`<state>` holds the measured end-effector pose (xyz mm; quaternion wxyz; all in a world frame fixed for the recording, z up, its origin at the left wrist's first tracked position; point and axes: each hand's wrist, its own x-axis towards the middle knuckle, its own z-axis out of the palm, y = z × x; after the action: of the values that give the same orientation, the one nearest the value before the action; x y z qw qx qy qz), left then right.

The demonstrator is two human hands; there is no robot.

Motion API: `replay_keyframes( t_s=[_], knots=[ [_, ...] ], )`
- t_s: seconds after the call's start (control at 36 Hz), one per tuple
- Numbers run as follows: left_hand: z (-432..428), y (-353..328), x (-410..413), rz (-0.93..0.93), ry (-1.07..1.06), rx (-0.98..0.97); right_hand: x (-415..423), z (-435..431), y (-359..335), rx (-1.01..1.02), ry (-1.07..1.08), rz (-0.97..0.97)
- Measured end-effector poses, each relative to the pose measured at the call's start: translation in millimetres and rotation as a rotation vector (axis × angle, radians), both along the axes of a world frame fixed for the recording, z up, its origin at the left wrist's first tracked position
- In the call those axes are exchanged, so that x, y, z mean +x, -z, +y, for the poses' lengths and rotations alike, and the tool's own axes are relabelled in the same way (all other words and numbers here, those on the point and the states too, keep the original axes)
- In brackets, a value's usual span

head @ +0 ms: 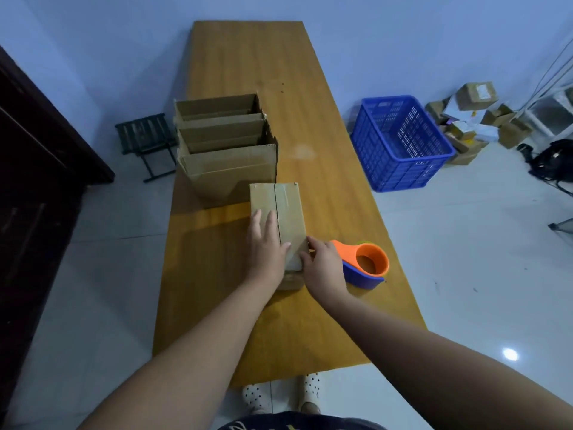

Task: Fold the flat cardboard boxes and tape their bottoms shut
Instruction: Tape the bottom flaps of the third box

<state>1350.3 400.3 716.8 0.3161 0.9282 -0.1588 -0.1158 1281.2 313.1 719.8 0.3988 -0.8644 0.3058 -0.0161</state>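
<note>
A folded cardboard box [286,206] stands bottom-up on the wooden table [248,72], its two flaps meeting in a dark seam. My left hand [267,243] lies flat on the flaps with straight fingers, pressing them down. My right hand [322,263] is at the box's near right corner, fingers curled against the edge where a strip of tape lies. An orange and blue tape dispenser [366,265] sits on the table just right of that hand. Three assembled open boxes [226,141] stand in a row behind.
A blue plastic crate [403,144] stands on the floor right of the table, with a heap of small cartons [477,116] beyond it. A dark folding stool [145,141] is on the left, next to a dark wooden cabinet [37,150].
</note>
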Motion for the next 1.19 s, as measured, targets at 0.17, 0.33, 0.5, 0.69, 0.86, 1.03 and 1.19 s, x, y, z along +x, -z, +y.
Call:
replay_keyframes(
  t_s=[0.17, 0.33, 0.5, 0.69, 0.86, 1.03, 1.19],
  knots=[
    [11.0, 8.1, -28.3, -0.018, -0.065, -0.065, 5.6, 2.8, -1.7, 0.017, 0.015, 0.035],
    [24.8, 11.6, -53.1, 0.095, -0.183, -0.187, 4.8, 3.9, -1.2, 0.096, 0.079, 0.006],
    [20.8, 4.2, -53.0, 0.312, -0.391, -0.234, 2.0, 13.2, 6.3, 0.128, 0.161, -0.020],
    [32.3, 6.1, -47.7, 0.423, -0.361, -0.344, 5.2, 10.4, 10.5, 0.177, 0.145, 0.055],
    [66.2, 5.3, -40.4, 0.332, -0.228, -0.419, 1.1, -21.3, -8.6, 0.203, -0.146, -0.008],
    [87.8, 9.2, -26.7, 0.127, -0.033, -0.311, -5.2, -43.7, -13.8, -0.252, -0.648, 0.008],
    [90.9, 10.6, -20.7, -0.091, 0.183, -0.112, -3.7, -54.6, -7.4, -0.438, -0.862, 0.100]
  ],
)
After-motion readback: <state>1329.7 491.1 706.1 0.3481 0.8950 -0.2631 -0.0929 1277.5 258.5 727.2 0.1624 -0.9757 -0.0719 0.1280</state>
